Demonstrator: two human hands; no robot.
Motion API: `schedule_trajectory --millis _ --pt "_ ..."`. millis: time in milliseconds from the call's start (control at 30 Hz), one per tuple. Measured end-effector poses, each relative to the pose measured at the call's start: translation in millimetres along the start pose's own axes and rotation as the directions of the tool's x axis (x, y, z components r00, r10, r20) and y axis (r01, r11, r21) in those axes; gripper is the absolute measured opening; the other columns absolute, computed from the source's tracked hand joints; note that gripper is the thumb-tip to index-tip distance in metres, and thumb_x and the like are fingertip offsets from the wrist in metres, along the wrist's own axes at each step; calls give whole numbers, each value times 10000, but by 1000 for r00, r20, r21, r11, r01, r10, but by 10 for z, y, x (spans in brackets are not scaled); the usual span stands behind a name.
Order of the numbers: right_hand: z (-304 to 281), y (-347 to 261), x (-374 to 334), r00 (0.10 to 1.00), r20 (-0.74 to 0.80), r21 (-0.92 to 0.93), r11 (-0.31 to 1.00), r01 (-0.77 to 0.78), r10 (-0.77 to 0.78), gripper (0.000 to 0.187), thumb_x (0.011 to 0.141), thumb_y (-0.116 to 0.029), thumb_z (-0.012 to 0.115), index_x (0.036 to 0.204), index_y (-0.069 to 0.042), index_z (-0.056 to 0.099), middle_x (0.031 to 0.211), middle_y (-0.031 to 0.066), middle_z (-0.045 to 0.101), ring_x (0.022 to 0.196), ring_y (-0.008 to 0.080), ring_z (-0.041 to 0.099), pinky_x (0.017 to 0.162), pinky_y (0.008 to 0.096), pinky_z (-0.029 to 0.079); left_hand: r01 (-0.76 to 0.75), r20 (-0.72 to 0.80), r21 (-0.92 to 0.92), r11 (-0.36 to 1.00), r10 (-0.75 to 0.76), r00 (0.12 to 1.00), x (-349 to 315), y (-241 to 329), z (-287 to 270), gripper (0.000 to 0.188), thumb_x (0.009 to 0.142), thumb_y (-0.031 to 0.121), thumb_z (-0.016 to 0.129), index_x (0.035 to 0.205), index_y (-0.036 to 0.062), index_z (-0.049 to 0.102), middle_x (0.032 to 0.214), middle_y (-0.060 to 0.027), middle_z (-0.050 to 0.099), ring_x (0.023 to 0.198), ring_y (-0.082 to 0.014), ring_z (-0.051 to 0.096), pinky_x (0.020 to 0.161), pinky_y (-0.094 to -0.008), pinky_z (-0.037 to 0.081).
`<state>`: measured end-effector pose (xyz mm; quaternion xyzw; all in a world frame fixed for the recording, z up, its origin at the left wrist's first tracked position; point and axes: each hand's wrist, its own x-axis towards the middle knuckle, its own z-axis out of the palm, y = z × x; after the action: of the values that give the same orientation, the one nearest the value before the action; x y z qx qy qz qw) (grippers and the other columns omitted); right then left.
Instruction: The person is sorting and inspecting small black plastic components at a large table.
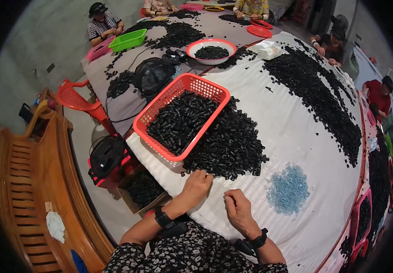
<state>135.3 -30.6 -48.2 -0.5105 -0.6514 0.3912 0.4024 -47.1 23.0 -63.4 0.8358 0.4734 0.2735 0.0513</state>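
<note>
Black plastic pieces (226,148) lie heaped on the white table cover (292,132), at about twelve o'clock from the hands and just beside them. The left hand (197,184) reaches into the near edge of that heap, fingers curled down onto the pieces, though whether it has pinched one up I cannot tell. The right hand (237,208) rests on the cloth at five o'clock from the left, loosely closed with fingertips together; something small may sit between them, too small to tell. Keeping the heap this close seems to let either hand draw from it with little reach. A red basket (180,116) filled with the same black pieces sits tilted against the heap at eleven o'clock, walling off its far left side. At three o'clock lies a patch of small pale-blue pieces (289,189), apart from the black ones. A long band of black pieces (317,93) runs along the table at one o'clock.
</note>
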Motion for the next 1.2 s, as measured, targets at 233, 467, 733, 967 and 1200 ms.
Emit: schedule_trajectory --millis 233,467,733,967,1200 --pt "4 102 -3 997 -79 8 1000 2 -2 76 898 -61 530 943 -5 555 695 13 530 597 67 483 540 222 410 122 -195 -168 978 -154 969 -96 -89 -251 127 746 17 619 866 8 575 780 -143 538 710 -323 541 628 -395 442" --pt "-16 80 24 996 -23 67 995 -80 82 97 872 -35 540 957 -1 572 814 107 552 657 182 546 607 280 450 357 -107 -62 932 -361 926 -221 -350 -340 185 754 78 668 888 10 561 795 -158 540 770 -341 543 667 -417 445" --pt "-35 63 31 997 -24 55 996 -77 78 102 871 -29 539 964 4 564 822 119 551 659 192 555 599 289 451 236 -260 7 972 -226 939 -48 -289 -299 309 731 6 629 1028 -19 548 880 -202 530 838 -376 516 713 -435 427" --pt "-46 47 31 999 -20 25 999 -32 32 103 868 -25 536 965 1 561 843 132 560 681 222 572 610 303 458 152 -151 -148 977 -174 973 -8 -122 -93 338 707 -33 656 1035 -16 579 874 -175 555 810 -347 545 698 -395 456" --pt "-44 70 30 999 -11 48 998 -51 51 111 870 -28 537 975 -2 562 860 128 568 694 220 573 619 303 461 120 -137 -162 979 -143 980 64 -59 -58 255 727 -3 666 976 2 608 868 -150 575 798 -322 556 673 -381 460"
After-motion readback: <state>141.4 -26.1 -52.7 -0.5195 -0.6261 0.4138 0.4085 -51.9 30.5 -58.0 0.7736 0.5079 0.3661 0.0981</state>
